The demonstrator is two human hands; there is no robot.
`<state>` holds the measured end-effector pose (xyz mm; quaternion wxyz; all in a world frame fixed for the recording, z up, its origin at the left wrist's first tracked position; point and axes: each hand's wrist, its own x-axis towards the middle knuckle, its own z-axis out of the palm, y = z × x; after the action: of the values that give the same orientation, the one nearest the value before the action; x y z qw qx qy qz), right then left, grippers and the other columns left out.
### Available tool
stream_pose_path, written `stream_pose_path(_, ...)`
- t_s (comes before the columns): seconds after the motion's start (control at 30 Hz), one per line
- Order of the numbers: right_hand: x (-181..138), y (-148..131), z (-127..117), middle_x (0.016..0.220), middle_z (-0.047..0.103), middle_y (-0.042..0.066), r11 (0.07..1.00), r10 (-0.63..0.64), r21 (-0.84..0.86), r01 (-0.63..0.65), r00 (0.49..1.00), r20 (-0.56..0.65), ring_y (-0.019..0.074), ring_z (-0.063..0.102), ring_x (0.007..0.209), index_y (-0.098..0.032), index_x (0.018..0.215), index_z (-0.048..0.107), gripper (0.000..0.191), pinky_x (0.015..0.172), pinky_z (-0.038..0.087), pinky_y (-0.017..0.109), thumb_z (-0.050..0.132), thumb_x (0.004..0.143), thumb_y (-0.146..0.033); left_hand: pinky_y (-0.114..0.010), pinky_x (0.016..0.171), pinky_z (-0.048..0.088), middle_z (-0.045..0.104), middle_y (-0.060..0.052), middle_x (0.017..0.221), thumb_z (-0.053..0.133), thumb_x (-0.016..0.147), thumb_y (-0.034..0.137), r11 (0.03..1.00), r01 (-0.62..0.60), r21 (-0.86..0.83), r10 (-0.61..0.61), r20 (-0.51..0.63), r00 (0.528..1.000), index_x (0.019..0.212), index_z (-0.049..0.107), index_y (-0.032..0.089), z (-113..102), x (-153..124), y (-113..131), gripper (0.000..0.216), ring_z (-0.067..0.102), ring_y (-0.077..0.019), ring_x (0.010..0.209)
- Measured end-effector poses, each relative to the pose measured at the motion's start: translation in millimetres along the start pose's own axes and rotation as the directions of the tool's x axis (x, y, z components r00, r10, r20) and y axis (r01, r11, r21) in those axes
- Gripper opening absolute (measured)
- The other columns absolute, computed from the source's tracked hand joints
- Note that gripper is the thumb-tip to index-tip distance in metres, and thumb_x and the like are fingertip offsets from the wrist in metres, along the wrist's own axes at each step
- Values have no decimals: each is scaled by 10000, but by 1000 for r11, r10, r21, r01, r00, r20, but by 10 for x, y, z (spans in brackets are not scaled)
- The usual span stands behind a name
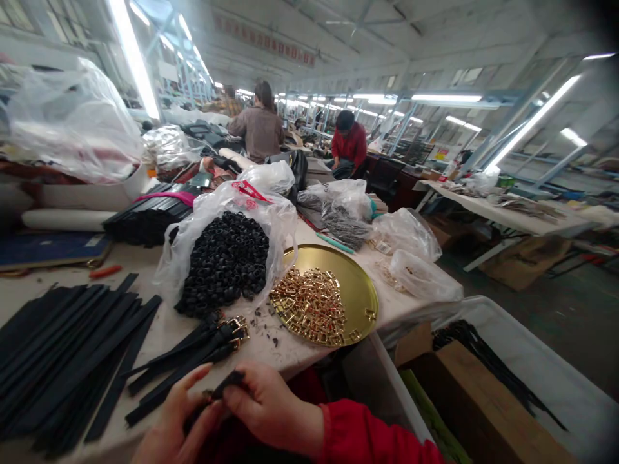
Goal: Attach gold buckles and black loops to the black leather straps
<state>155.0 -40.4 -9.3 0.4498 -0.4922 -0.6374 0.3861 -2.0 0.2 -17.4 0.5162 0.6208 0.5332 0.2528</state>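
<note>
At the bottom of the view my left hand [176, 419] and my right hand [271, 406] meet over the table's front edge, both pinched on one black strap [227, 384]. Just beyond them lies a small bunch of black straps with gold buckles [213, 341]. A round gold tray [358, 290] with a heap of gold buckles [312, 306] sits to the right. A clear bag of black loops [225, 261] stands behind the finished straps. A spread of plain black straps [62, 361] covers the table's left side.
More clear bags of small parts [411, 258] lie at the table's right end. A white bin [532, 361] with black straps and a cardboard box [474, 406] stands on the floor to the right. Two people [261, 125] work at benches further back.
</note>
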Motion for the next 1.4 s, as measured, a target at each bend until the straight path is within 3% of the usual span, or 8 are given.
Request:
stream_pose_path(0.17, 175, 68, -245, 753, 593, 7, 987, 38, -159, -17, 991, 126, 130, 522, 685, -172, 853, 583, 147, 629, 400, 228, 458, 836, -248, -236, 526, 438, 605, 2, 631, 504, 744, 438, 999, -53, -14, 54, 79, 995, 943, 574, 196, 15, 0, 119, 320, 563, -164, 569)
stream_pose_path(0.37, 919, 433, -741, 891, 625, 65, 713, 113, -669, -210, 976, -186, 152, 574, 832, -145, 930, 567, 170, 755, 412, 248, 426, 852, -199, -173, 364, 249, 406, 85, 453, 479, 734, 500, 967, 114, -229, -98, 80, 992, 871, 514, 155, -42, 168, 130, 373, 336, -68, 358)
stream_pose_path(0.57, 1262, 648, -511, 882, 618, 143, 574, 200, -777, -259, 964, -174, 238, 589, 847, -130, 807, 587, 82, 748, 414, 333, 565, 768, -198, -177, 378, 241, 398, 87, 445, 458, 767, 466, 969, 79, -232, -60, 88, 994, 866, 516, 149, -28, 269, 102, 338, 315, -64, 358)
stream_pose_path(0.77, 1179, 659, -507, 926, 621, 132, 649, 188, -718, -252, 968, -169, 213, 583, 903, -118, 883, 593, 148, 782, 426, 326, 476, 792, -115, -188, 416, 286, 408, 73, 457, 442, 799, 432, 989, 14, -150, -7, 45, 999, 794, 536, 159, -86, 261, 65, 289, 361, -82, 404)
stream_pose_path(0.83, 1082, 572, -518, 882, 638, 96, 746, 211, -615, -257, 966, -149, 175, 600, 838, -116, 955, 579, 194, 746, 452, 300, 440, 830, -167, -188, 423, 289, 417, 66, 459, 435, 809, 434, 990, -18, -138, 22, 23, 1000, 777, 541, 157, -94, 263, 92, 299, 369, -83, 412)
stream_pose_path(0.93, 875, 372, -427, 821, 652, 52, 940, 333, -66, -334, 942, -31, 129, 602, 671, -122, 1005, 565, 275, 648, 481, 279, 483, 828, -315, -187, 410, 277, 422, 66, 460, 415, 821, 449, 988, -40, -147, 39, -6, 999, 805, 549, 154, -81, 269, 160, 325, 357, -78, 393)
stream_pose_path(1.03, 687, 172, -279, 797, 653, 26, 833, 371, 403, -378, 923, 99, 96, 570, 603, -144, 946, 606, 332, 612, 469, 256, 618, 726, -392, -186, 415, 277, 427, 65, 466, 408, 827, 446, 988, -76, -137, 72, -34, 997, 813, 560, 154, -54, 251, 211, 329, 365, -78, 399)
stream_pose_path(1.4, 484, 61, -187, 629, 618, -11, 698, 410, 580, -420, 898, 158, 77, 530, 538, -147, 867, 665, 341, 550, 437, 228, 713, 633, -389, -181, 427, 281, 387, 83, 431, 409, 827, 382, 996, -75, -49, 79, 87, 993, 750, 567, 149, -73, 68, 279, 292, 343, -70, 383)
